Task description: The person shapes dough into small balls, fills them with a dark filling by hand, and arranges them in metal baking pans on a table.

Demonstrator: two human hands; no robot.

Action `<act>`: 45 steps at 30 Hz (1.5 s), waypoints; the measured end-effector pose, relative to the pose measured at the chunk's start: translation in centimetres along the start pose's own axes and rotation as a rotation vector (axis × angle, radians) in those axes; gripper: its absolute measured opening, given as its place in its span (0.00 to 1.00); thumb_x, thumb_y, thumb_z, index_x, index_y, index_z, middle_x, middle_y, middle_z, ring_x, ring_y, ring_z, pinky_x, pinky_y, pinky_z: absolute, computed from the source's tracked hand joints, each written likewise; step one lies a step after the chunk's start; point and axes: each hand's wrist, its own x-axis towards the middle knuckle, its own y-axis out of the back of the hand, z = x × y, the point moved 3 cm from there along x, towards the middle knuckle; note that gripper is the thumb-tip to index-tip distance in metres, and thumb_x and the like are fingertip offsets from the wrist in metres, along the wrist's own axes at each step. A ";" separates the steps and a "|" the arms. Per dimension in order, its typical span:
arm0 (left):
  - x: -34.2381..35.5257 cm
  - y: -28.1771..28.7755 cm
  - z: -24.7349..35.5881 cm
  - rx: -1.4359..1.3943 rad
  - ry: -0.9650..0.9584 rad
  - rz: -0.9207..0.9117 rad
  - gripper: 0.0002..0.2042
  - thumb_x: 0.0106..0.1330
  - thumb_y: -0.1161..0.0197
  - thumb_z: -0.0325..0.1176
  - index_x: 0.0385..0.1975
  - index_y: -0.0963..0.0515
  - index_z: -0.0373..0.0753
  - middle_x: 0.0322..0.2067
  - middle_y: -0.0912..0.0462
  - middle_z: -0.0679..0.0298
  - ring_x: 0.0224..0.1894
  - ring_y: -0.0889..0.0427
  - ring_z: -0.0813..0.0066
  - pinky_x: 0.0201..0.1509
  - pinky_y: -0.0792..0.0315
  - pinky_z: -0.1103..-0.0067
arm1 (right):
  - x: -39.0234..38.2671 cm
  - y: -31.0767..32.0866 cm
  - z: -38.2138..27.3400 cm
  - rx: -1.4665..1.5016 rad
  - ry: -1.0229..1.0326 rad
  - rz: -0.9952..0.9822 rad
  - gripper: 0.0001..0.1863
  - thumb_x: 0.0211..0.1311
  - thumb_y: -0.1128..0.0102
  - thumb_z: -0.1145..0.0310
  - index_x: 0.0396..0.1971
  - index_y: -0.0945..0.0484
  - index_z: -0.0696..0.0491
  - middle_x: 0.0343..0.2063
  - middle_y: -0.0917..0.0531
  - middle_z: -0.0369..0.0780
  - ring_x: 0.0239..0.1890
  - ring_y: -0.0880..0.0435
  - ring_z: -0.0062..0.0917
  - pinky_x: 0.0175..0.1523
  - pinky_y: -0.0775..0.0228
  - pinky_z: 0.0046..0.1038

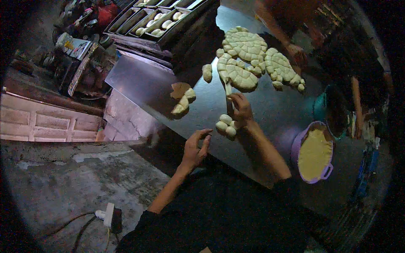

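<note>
Pale dough pieces (225,125) lie in a small cluster on the dark worktop (270,114), just beside the right hand (241,110), which closes around a thin pale blade or scraper (228,90) pointing toward the far slabs. Those scored dough slabs (247,59) sit farther off, cut into small squares — soft, light and likely tacky, so each piece looks best lifted from underneath or pinched gently at its sides rather than squeezed. The left hand (195,148) hovers at the near edge of the worktop, fingers loosely curled and holding nothing. More cut lumps (182,99) rest to the left. Trays of shaped rolls (158,19) stand at the far left, and a purple tub (314,154) of yellow filling sits to the right. Another person's hand (298,55) works at the far side.
</note>
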 end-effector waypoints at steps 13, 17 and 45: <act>-4.4 -14.2 17.5 -0.385 -0.338 -0.339 0.16 0.70 0.48 0.31 0.56 0.26 0.35 0.51 0.25 0.51 0.48 0.21 0.61 0.52 0.27 0.73 | -19.3 21.0 -15.2 0.386 -0.406 0.567 0.21 0.55 0.29 0.72 0.49 0.25 0.56 0.47 0.23 0.40 0.46 0.23 0.22 0.53 0.29 0.24; -4.7 -17.3 21.1 -0.494 -0.546 -0.284 0.19 0.71 0.48 0.40 0.54 0.26 0.34 0.50 0.25 0.50 0.51 0.24 0.60 0.53 0.27 0.72 | -20.9 23.7 -16.7 0.558 -0.312 0.914 0.11 0.59 0.34 0.75 0.42 0.20 0.58 0.43 0.19 0.38 0.47 0.21 0.20 0.47 0.24 0.22; 4.6 -24.9 8.7 -0.648 0.310 -1.139 0.20 0.69 0.43 0.25 0.60 0.34 0.38 0.44 0.27 0.66 0.49 0.28 0.80 0.55 0.32 0.81 | -20.1 24.2 -4.8 -0.477 -1.220 0.175 0.20 0.70 0.51 0.68 0.61 0.32 0.52 0.43 0.19 0.55 0.43 0.17 0.44 0.49 0.24 0.37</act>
